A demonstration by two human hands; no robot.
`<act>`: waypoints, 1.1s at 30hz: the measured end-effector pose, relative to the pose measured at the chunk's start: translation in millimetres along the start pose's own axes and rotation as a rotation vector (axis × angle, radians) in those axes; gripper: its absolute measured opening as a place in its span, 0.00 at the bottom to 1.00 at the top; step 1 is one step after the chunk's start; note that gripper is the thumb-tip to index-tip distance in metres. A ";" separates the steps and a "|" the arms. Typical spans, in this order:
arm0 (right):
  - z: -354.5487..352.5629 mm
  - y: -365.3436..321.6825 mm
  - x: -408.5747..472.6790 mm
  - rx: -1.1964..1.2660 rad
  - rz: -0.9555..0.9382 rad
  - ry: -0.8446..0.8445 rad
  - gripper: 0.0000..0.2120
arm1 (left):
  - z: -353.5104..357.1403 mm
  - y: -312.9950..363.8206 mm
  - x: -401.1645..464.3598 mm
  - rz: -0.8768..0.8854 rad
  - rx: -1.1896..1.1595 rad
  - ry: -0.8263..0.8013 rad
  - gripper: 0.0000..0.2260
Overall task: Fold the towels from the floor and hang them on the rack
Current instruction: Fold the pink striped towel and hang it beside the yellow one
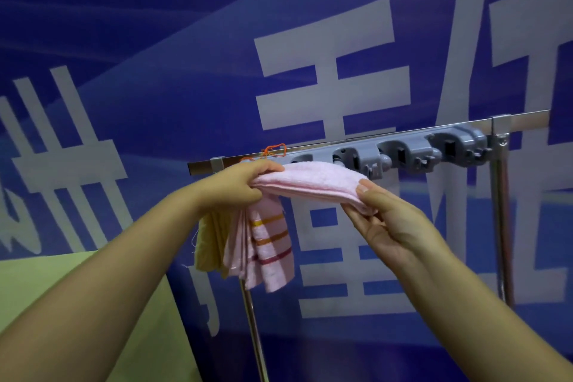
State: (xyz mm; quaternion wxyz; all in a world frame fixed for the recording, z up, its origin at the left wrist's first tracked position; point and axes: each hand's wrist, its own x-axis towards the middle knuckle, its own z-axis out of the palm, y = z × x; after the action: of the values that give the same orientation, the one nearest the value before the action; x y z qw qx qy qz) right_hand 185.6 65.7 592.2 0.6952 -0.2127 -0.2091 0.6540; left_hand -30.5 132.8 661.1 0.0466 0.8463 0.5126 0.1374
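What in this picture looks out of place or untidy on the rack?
A loose orange thread is tangled on the rack bar above the left hand. The yellow towel below has a stray thread at its edge. The pink towel, held by both hands, looks tidy.

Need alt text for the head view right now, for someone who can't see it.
Both hands, left hand and right hand, hold a folded pink towel level at the metal rack. A pink striped towel and a yellow towel hang below the left hand.
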 end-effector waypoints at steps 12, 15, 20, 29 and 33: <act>-23.9 83.6 -15.9 0.159 0.118 0.124 0.13 | -31.9 4.1 7.7 -0.018 -0.033 -0.256 0.26; -40.8 85.3 3.4 0.122 0.236 0.124 0.11 | -30.4 6.6 8.6 -0.036 0.020 -0.277 0.24; -48.5 94.7 28.1 0.037 0.355 0.114 0.12 | -27.1 15.8 10.4 -0.055 0.093 -0.247 0.23; -54.5 111.1 25.7 0.003 0.363 0.048 0.13 | 6.6 25.7 4.5 -0.091 0.017 0.024 0.18; -48.7 120.2 19.6 -0.052 0.360 0.066 0.11 | 25.1 22.0 7.8 -0.126 -0.046 0.199 0.24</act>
State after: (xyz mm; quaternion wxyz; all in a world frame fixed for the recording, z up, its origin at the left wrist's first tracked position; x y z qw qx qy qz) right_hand 115.9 90.7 484.1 0.5678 -0.2860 -0.1617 0.7548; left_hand -1.2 130.8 643.3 0.0235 0.7934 0.5634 0.2295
